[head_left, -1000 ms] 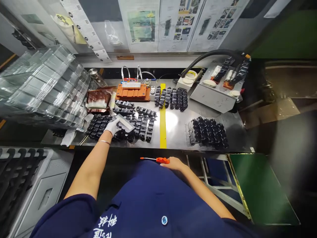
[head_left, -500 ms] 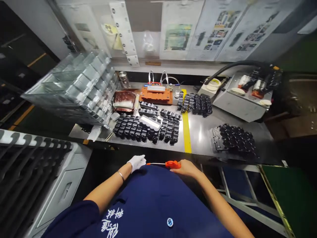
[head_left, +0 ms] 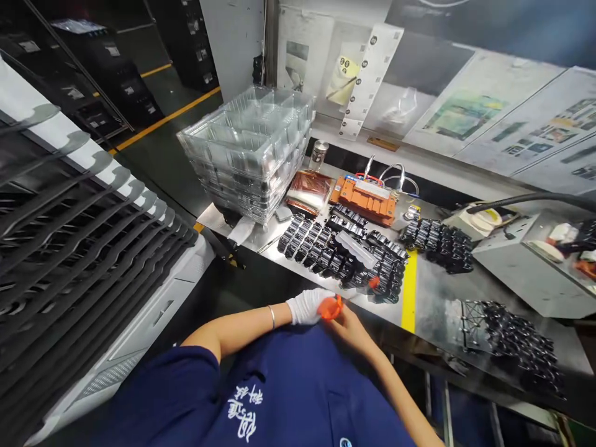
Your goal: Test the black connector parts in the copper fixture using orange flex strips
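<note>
My left hand (head_left: 306,307), in a white glove, is closed against an orange air blow gun (head_left: 329,307) at the bench's front edge. My bare right hand (head_left: 347,324) is closed on the gun from the right; motion blur hides its exact finger positions. The gun's red tip (head_left: 374,283) points right and away from me, over the near edge of the black ribbed parts (head_left: 316,245). These lie in rows on the metal bench (head_left: 431,295). A pale scalloped strip (head_left: 356,249) rests on top of them.
Stacked clear plastic trays (head_left: 246,149) stand at the back left. Behind the parts sits an orange fixture (head_left: 363,198). Yellow tape (head_left: 409,292) crosses the bench. More black parts (head_left: 521,341) and a grey box (head_left: 526,267) are right. A black-slatted rack (head_left: 93,248) is left.
My view has swung left. My hands have come together at the blow gun, which was in my right hand alone. Its tip has turned from pointing left to pointing right.
</note>
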Tool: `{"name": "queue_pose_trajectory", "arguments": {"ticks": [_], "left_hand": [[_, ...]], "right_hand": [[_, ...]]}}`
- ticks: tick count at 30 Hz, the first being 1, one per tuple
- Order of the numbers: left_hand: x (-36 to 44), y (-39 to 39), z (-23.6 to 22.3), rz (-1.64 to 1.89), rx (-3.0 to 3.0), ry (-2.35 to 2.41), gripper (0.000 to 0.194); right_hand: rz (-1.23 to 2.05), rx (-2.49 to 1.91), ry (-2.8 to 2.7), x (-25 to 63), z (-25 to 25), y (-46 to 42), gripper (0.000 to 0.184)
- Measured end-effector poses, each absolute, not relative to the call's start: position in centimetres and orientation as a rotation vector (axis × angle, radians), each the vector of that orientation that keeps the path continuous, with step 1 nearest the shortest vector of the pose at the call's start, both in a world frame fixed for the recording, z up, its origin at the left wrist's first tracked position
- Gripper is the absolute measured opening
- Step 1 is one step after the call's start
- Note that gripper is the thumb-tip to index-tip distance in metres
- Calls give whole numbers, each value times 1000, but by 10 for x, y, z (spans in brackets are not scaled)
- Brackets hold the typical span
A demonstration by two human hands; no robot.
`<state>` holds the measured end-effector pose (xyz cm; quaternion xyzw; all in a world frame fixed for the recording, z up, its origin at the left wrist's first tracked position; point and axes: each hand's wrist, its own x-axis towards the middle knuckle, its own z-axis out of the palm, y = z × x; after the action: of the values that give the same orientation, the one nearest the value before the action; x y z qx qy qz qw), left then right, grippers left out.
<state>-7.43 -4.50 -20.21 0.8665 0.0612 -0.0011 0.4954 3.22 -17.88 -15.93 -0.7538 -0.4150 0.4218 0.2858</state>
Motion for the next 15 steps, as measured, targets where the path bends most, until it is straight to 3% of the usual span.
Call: {"name": "queue_pose_trajectory", "arguments": {"ticks": [4, 6, 9, 15], "left_hand": [[-122, -27, -227, -325, 2480, -104, 4], [-142, -17, -241, -403, 2501, -82, 8], [-171, 2, -253, -395, 2414, 91, 18], [-238, 53, -256, 93, 1504, 1147, 19]], "right_hand": [[1588, -2131, -379, 60, -191, -219, 24], [1611, -2150, -83, 62, -204, -231, 21], [1642, -2237, -73, 49, -219, -235, 21], [1623, -2309, -398, 16, -235, -206, 24]]}}
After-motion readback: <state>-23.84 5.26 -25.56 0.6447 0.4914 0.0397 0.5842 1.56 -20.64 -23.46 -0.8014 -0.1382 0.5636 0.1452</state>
